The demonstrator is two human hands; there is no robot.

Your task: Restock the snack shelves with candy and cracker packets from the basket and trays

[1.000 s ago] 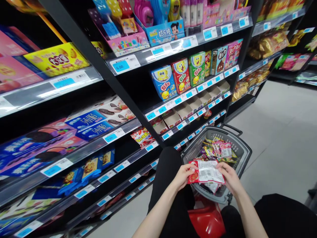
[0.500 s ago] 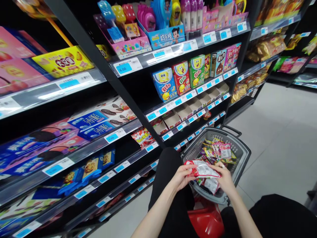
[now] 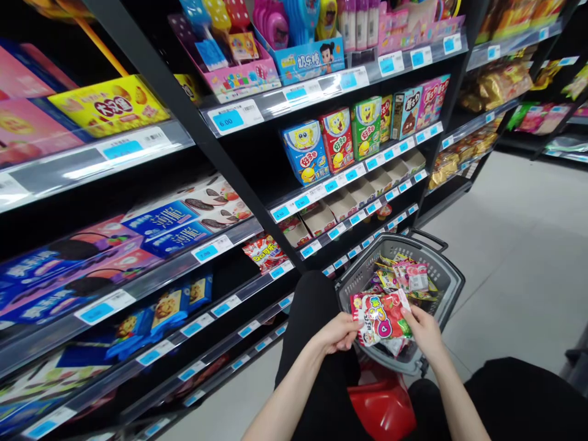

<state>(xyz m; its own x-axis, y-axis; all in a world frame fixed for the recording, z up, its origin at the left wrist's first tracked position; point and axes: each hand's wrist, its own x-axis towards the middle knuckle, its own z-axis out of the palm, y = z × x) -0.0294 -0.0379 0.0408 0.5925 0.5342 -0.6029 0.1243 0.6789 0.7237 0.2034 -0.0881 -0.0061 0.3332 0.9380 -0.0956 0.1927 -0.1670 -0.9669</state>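
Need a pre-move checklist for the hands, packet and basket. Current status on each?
1. Left hand on the held packet: ok, fingers grip its left end.
2. Right hand on it: ok, fingers grip its right end.
3. One hand free: not ok, both are on the packet.
4. Packet's colourful printed side towards the camera: ok.
5. Basket in place: ok, upright, with several other packets inside; the held one overlaps its near part in this view.
6. Held packet clear of those below: cannot tell, its underside is hidden.
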